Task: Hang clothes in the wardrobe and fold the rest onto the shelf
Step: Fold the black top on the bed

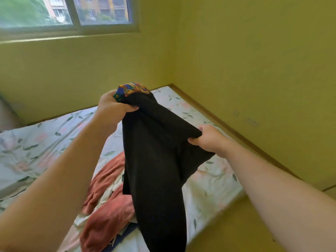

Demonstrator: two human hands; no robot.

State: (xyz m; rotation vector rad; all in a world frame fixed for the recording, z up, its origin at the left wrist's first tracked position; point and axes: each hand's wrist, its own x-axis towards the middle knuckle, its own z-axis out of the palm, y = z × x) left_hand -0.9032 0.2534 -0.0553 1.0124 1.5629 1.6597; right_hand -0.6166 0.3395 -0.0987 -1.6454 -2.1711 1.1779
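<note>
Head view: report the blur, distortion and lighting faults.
Head view: daylight comes from the window, which looks smeared; head view: the wide lens bows its sill and stretches both forearms at the edges; head view: the black garment, held by the left hand and right hand, shows almost no detail.

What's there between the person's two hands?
In the head view, only the black garment spans that gap: the left hand grips its top, along with a colourful patterned cloth, and the right hand pinches its side edge.
</note>
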